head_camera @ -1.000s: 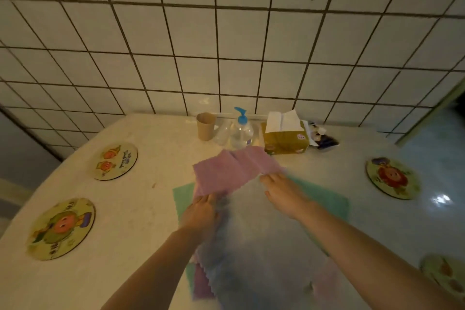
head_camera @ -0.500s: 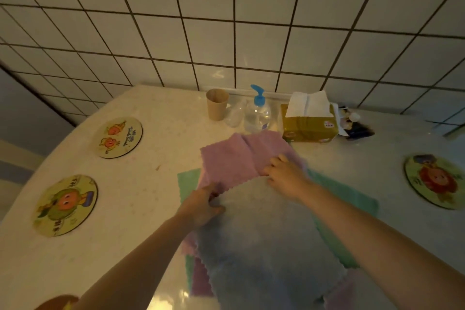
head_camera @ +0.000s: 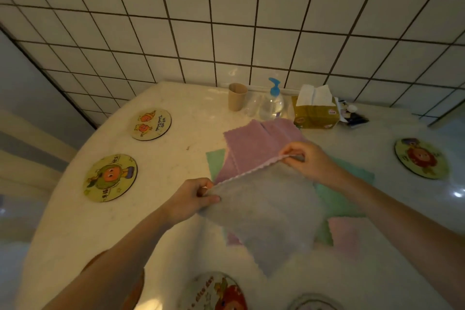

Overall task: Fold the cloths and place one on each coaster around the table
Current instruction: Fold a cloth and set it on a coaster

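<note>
1. L hand [head_camera: 191, 196] pinches the near-left corner of the grey cloth [head_camera: 266, 211], thumb on top, fingers curled under the edge.
2. R hand [head_camera: 307, 158] pinches the far corner of the same edge, fingertips closed on the scalloped hem.
3. Grey cloth is lifted off the pile by that top edge, stretched taut btwn both hands; rest of it hangs down toward the person, lower part blurred.
4. Under/behind it: purple cloth [head_camera: 254, 143] lying flat w/ a fold line, and a green cloth [head_camera: 216, 161] beneath that, showing at left and again at right of the grey one.
5. Pale pink cloth [head_camera: 344, 236] pokes out at the near-right of the pile, partly under the green.
6. Coasters, all bare: orange-fruit coaster [head_camera: 151, 124] far left, green-character coaster [head_camera: 110, 177] nearer left, lion coaster [head_camera: 421, 158] at right. Two more at the bottom edge, red-character coaster [head_camera: 221, 294] and a faint one [head_camera: 314, 303], both cut off.
7. All on a pale table [head_camera: 105, 229] set against a tiled wall [head_camera: 226, 20].
8. Back of table by the wall: brown paper cup [head_camera: 237, 96], clear pump bottle w/ blue top [head_camera: 272, 103], yellow tissue box [head_camera: 315, 111] w/ white tissue sticking up, small dark item [head_camera: 352, 114] beside it, too small to ID.
</note>
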Tool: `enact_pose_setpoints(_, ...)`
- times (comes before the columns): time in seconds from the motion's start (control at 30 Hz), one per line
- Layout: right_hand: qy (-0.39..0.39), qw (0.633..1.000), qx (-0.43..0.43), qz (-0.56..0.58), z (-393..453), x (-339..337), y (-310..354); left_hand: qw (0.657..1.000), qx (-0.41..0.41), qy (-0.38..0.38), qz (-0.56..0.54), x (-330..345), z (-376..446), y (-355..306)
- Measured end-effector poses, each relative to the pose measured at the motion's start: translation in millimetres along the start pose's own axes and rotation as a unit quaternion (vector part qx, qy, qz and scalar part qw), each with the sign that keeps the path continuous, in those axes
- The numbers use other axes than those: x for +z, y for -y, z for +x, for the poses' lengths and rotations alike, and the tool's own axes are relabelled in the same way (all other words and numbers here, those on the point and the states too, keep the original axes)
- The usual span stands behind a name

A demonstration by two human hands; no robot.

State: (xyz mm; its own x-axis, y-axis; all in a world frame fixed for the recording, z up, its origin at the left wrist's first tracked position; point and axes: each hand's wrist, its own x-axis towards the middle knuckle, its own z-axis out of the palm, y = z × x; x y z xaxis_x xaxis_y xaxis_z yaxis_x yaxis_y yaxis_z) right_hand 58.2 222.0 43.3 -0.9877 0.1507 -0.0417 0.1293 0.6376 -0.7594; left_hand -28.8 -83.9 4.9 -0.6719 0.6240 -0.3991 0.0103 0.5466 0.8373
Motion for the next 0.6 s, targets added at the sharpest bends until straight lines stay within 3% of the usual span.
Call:
enact_pose_setpoints(0.3, 0.050, 0.995, 0.052, 0.066, -62, 78, 143, 0.996, 0.063, -0.003, 0.069, -105, -141, 35)
enact_pose_setpoints(0.47, 0.118, 0.980, 0.081, 0.135, -95, 116, 201, 0.992, 0.046, 0.113, 0.033, -175, -208, 52)
enact_pose_setpoints(0.6, 0.167, 0.937, 0.128, 0.280, -101, 136, 221, 0.977, -0.013, 0.200, -0.077, -217, -231, 60)
